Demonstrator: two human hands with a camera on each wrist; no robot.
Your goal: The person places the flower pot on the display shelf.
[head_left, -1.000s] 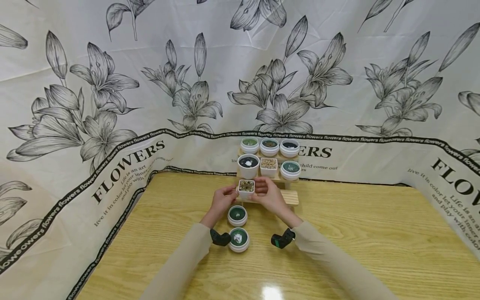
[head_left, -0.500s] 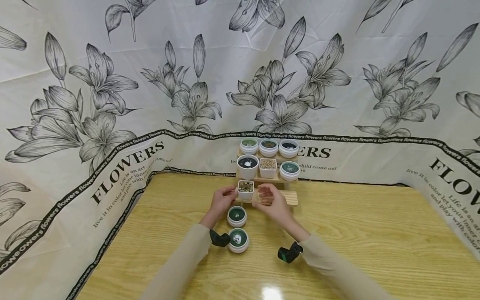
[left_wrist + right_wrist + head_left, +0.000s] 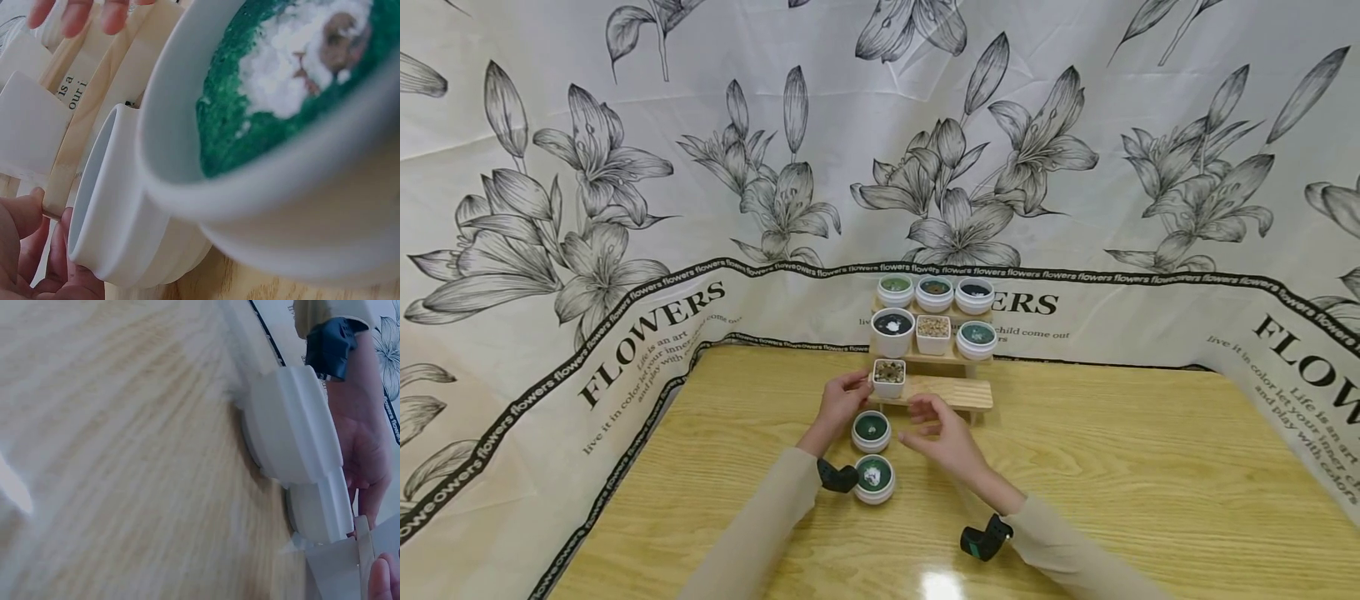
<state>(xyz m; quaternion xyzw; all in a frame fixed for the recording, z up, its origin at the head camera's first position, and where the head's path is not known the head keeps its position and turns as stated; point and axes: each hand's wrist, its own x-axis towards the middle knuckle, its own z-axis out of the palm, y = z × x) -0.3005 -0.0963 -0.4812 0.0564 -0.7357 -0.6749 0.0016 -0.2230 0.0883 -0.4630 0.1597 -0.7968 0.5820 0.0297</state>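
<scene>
On the left end of the lowest step of a wooden stand point(image 3: 951, 392) sits a small square white pot point(image 3: 889, 379) with a brownish, lumpy filling. My left hand point(image 3: 841, 404) is at that end, beside the pot. In the left wrist view, its thumb point(image 3: 25, 211) and fingers pinch the end of the wooden step. My right hand point(image 3: 946, 437) hovers in front of the step, fingers loosely bent, holding nothing. Between my forearms stand two round white pots with green filling, one nearer the stand point(image 3: 871, 431) and one closer to me point(image 3: 874, 478).
The middle step holds a tall round pot point(image 3: 892, 333), a square pot of tan pebbles point(image 3: 933, 334) and a round green-filled pot point(image 3: 977, 339). Three round pots, including a green one point(image 3: 896, 291), line the top step. A flower-printed cloth point(image 3: 805, 308) hangs behind the wooden table point(image 3: 1112, 450).
My right hand has come away from the square pot, drawing back toward me and slightly right. The left hand has stayed at the step's left end, and the pot has stayed on the step.
</scene>
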